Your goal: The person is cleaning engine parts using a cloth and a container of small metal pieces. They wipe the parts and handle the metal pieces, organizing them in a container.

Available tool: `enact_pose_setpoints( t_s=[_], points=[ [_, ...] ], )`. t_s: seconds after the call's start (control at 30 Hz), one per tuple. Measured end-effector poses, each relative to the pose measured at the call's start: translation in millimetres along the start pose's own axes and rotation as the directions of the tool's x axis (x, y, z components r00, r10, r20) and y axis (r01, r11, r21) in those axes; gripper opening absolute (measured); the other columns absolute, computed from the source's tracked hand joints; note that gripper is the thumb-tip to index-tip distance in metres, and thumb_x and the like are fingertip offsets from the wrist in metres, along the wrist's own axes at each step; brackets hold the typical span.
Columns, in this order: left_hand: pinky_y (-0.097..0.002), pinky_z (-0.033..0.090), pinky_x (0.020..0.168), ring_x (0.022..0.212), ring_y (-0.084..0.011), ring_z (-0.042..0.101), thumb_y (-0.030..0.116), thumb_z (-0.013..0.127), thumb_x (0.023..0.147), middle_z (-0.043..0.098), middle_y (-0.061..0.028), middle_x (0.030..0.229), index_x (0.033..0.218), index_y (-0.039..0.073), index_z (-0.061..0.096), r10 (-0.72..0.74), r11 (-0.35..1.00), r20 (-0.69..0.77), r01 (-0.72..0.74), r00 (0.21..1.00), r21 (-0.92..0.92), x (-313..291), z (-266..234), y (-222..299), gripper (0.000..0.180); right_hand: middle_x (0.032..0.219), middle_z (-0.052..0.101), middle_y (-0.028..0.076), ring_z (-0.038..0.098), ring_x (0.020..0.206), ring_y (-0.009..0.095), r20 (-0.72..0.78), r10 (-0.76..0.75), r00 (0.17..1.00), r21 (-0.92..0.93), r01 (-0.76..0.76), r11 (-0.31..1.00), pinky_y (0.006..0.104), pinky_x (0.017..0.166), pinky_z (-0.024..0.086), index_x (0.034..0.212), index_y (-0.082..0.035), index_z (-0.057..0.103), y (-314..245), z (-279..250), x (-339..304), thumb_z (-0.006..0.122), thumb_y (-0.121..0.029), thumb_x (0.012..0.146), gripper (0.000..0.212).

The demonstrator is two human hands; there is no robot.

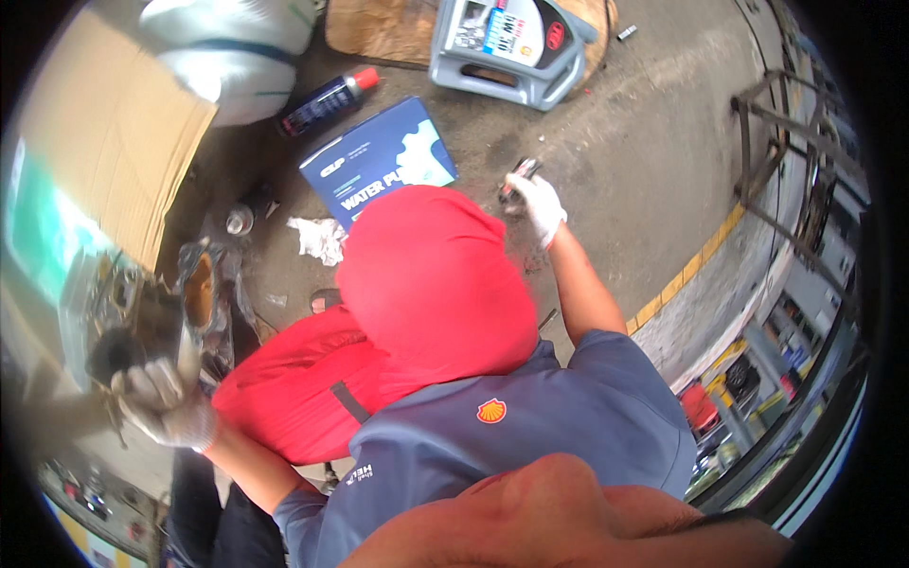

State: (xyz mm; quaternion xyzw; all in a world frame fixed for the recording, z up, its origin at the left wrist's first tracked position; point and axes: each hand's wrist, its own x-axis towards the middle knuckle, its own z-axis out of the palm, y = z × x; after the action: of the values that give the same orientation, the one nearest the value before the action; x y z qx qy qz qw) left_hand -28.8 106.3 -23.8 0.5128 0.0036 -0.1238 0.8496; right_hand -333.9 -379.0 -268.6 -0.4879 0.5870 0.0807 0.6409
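One bare forearm lies across the bottom edge of the frame. Its hand is cut off, so I cannot tell which arm it is or how the fingers are set; neither of the wearer's own hands shows.

Just above it a co-worker in a blue and red uniform and a red head cover fills the centre, with two white-gloved hands. The upper gloved hand, right of centre, pinches a small dark tool over the concrete floor. The lower gloved hand, at the left edge, is clenched around a dark metal part; what that part is stays hard to make out in the clutter and blur there.

Across the top of the frame lie one grey oil jug, one blue carton, one dark spray can with a red cap, one white sack and one cardboard sheet. One crumpled white rag sits beside the carton. A rusty metal frame is bent by the upper right rim.
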Motion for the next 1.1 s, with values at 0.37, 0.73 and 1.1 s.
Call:
enact_pose_setpoints(
  t_s=[0.37,0.73,1.1],
  points=[
    [-0.0339,0.035,0.070,0.066,-0.0129,0.035,0.045,0.054,0.110,0.033,0.0029,0.074,0.099,0.013,0.051,0.001,0.999,-0.119,0.003,0.993,0.037,-25,-21,12,0.034,0.127,0.072,0.022,0.068,0.121,0.032,-0.005,-0.168,0.986,-0.777,0.102,0.621,0.0413,0.104,0.051,0.132,-0.002,0.068,5,-43,53,0.065,-0.055,0.098,0.064],
    [-0.0348,0.048,0.056,0.061,-0.0186,0.051,0.039,0.058,0.108,0.049,-0.0045,0.078,0.136,0.004,0.053,0.328,0.941,-0.167,-0.336,0.930,-0.025,-78,6,35,0.045,0.127,0.071,0.014,0.067,0.116,0.021,0.461,-0.483,0.745,-0.258,0.633,0.730,0.0334,0.104,0.052,0.132,0.004,0.067,-202,83,-7,0.066,-0.018,0.105,0.035],
    [-0.0397,0.045,0.079,0.079,-0.0187,0.048,0.052,0.057,0.108,0.049,-0.0019,0.084,0.134,0.010,0.056,0.428,0.816,-0.248,-0.489,0.869,-0.308,-79,51,40,0.050,0.127,0.070,0.022,0.072,0.110,0.029,0.901,0.423,0.099,-0.184,0.969,0.165,0.0373,0.092,0.057,0.142,0.002,0.059,-254,326,-257,0.075,-0.041,0.098,0.064]
  ],
)
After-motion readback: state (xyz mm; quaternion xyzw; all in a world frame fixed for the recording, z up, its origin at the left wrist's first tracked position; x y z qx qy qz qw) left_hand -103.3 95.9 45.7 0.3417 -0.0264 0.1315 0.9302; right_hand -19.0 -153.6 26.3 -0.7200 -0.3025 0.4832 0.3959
